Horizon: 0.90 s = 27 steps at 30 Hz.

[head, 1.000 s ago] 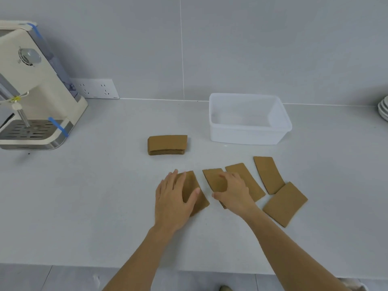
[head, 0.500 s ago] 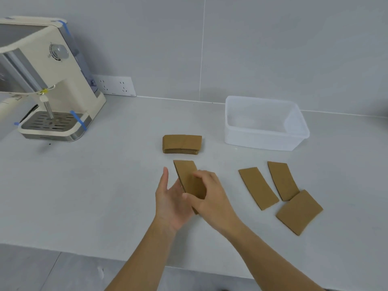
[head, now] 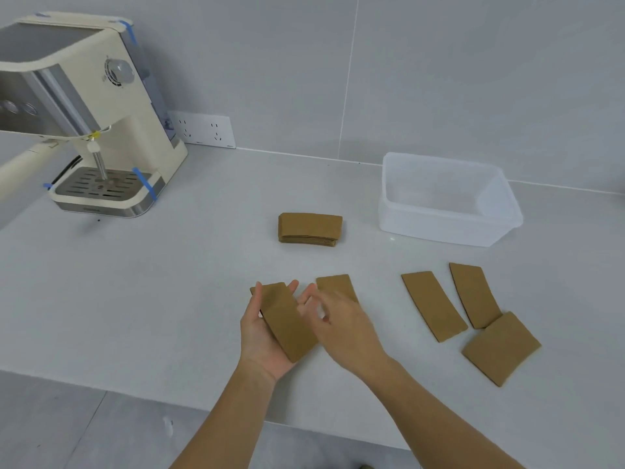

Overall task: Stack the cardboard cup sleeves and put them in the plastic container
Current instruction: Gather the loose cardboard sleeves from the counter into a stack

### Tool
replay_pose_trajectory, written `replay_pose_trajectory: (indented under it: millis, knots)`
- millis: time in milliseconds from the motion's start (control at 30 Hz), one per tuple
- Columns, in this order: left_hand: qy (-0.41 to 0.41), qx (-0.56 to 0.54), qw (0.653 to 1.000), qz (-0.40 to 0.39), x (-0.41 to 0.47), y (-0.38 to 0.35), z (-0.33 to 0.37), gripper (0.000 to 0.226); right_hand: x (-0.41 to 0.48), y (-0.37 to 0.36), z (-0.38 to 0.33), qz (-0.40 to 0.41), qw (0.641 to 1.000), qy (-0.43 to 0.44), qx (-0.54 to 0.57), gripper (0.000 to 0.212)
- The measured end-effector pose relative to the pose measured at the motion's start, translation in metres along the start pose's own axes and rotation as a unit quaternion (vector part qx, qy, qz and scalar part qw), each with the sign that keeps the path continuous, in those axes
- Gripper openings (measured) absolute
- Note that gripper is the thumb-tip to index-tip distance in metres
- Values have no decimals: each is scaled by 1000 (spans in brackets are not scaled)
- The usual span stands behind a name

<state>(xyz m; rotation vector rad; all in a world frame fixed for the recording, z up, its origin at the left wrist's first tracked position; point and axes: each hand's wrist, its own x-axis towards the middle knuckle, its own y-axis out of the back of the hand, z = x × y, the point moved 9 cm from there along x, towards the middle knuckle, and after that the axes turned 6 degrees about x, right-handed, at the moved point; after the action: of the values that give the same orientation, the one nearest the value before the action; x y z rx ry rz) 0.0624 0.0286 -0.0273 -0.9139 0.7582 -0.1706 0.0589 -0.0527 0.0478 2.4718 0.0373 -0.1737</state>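
Since half a second ago, the right hand (head: 341,328) has let go of the sleeve it was laying into the left palm and is drawing off to the right, fingers loosely spread and gripping nothing. Its fingertips hover over another sleeve (head: 333,285) lying flat just above the knuckles, partly hidden by them. The left hand (head: 262,333) lies palm up at lower centre, fingers and thumb half curled around a small held stack (head: 287,324); an edge peeping out at its top suggests more than one sleeve there, though the count is hard to tell.

So one more sleeve has joined the hand stack, and the next pick looks to be the one under the right fingertips.

Further out, three loose sleeves (head: 434,306) remain on the counter (head: 169,282) at right, the lowest overlapping the end of its neighbour. A finished pile (head: 310,228) sits at centre, beside the tub (head: 449,228) at upper right, which looks empty. A coffee machine (head: 91,116) stands at upper left.
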Motion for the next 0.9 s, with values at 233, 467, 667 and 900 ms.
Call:
replay_pose_trajectory:
  millis: [233,467,667,900]
  knots:
    - [-32,-36,999,23,2,23,16,70,11,13,51,50,977,-104,-182,65]
    - [-41,-45,998,26,1,28,20,69,3,-4,74,18,963,-136,-231,71]
    - [-40,-40,998,27,3,27,19,68,2,-6,66,-17,955,-112,-275,57]
    - [-36,-38,998,27,5,21,16,66,4,15,58,-14,968,-124,-216,46]
